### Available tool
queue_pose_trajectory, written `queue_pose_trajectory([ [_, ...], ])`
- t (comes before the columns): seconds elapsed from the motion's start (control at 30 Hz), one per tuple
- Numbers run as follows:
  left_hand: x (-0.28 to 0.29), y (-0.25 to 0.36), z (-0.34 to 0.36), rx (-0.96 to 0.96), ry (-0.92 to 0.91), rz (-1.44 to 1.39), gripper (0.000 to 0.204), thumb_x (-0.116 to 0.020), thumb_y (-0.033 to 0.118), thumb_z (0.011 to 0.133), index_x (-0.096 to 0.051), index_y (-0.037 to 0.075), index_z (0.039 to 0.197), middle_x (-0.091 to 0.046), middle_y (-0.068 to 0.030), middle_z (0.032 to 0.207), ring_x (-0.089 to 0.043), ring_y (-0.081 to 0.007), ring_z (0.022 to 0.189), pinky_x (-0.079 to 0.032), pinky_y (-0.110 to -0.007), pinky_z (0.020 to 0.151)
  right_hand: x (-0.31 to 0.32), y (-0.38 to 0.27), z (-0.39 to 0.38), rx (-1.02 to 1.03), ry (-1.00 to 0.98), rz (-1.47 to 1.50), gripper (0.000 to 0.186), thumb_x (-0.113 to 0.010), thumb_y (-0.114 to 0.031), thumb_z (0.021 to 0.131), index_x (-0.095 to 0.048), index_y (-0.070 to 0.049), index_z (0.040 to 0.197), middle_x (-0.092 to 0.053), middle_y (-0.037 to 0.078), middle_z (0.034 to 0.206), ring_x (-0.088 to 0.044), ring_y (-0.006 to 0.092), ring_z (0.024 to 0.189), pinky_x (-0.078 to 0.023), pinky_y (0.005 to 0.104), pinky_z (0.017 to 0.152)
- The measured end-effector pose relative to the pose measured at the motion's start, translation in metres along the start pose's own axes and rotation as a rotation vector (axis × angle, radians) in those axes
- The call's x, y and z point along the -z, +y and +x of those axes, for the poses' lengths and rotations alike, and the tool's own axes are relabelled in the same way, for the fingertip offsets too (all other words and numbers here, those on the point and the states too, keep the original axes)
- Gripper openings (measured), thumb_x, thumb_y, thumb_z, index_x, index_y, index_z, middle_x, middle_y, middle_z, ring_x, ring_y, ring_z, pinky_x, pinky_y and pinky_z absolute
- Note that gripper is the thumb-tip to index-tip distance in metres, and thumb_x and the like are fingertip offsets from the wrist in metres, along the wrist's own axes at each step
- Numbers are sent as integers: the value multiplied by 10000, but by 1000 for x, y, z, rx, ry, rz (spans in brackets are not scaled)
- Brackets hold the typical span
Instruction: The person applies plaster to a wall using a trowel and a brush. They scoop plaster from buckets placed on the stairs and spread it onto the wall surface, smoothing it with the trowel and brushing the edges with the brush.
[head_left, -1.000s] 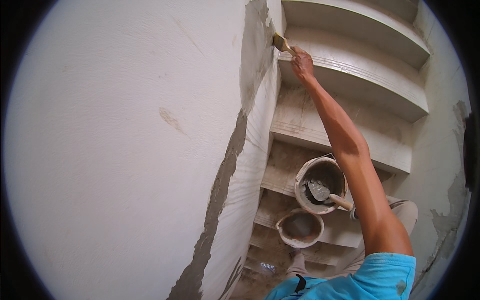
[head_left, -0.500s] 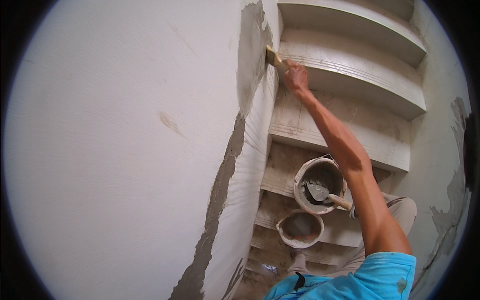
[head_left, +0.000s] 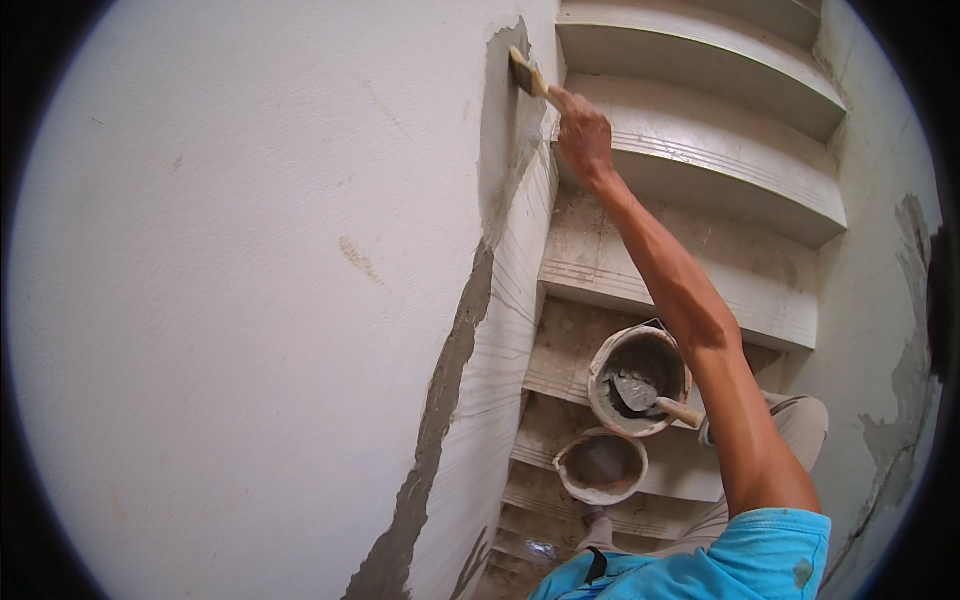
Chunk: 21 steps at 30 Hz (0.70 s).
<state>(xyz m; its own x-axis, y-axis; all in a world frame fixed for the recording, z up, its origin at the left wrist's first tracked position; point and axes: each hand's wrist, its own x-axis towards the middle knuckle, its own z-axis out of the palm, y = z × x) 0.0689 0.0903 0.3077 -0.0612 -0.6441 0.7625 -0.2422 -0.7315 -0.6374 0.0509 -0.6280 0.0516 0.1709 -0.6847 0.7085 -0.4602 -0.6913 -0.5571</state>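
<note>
My right hand [head_left: 584,135] is closed around the wooden handle of a flat paintbrush [head_left: 528,76]. The dark bristles rest on the upper part of a band of wet grey mortar [head_left: 497,140], close to where the white wall [head_left: 250,300] meets the stairs. That band runs down the wall as a rougher, darker strip [head_left: 437,400]. Below my forearm stands a bucket [head_left: 600,405] with grey mortar inside and a trowel [head_left: 678,411] leaning in it, handle over the rim. My left hand does not show.
Light stone steps [head_left: 690,240] climb away from me along the wall. A smaller bucket [head_left: 600,497] holding murky liquid stands just below the mortar bucket, near my foot. The right-hand wall [head_left: 850,300] carries grey patches [head_left: 895,430] and a crack.
My right hand has moved the brush farther up and slightly left along the mortar band. The buckets and trowel stay in place; the view has shifted slightly.
</note>
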Motion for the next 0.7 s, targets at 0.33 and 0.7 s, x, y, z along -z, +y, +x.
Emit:
queue_pose_trajectory([
  [0.33, -6, 4, -1, 57, 54, -38, 583, -523, 476, 1007, -500, 54, 1408, -403, -301, 1488, -396, -522, 1360, -339, -713, 1057, 14, 18, -15, 30, 51, -49, 416, -482, 27, 852, -662, -108, 1203, -709, 165, 987, -689, 339, 905, -555, 437, 813],
  [0.7, -7, 0, 2, -163, -15, 51, 599, -521, 476, 1007, -495, 36, 1412, -438, -229, 1434, -394, -538, 1351, -329, -742, 1050, 77, -3, -169, 30, -258, 217, 538, -497, 92, 837, -613, -111, 1321, -651, 150, 941, -662, 326, 810, -520, 426, 712],
])
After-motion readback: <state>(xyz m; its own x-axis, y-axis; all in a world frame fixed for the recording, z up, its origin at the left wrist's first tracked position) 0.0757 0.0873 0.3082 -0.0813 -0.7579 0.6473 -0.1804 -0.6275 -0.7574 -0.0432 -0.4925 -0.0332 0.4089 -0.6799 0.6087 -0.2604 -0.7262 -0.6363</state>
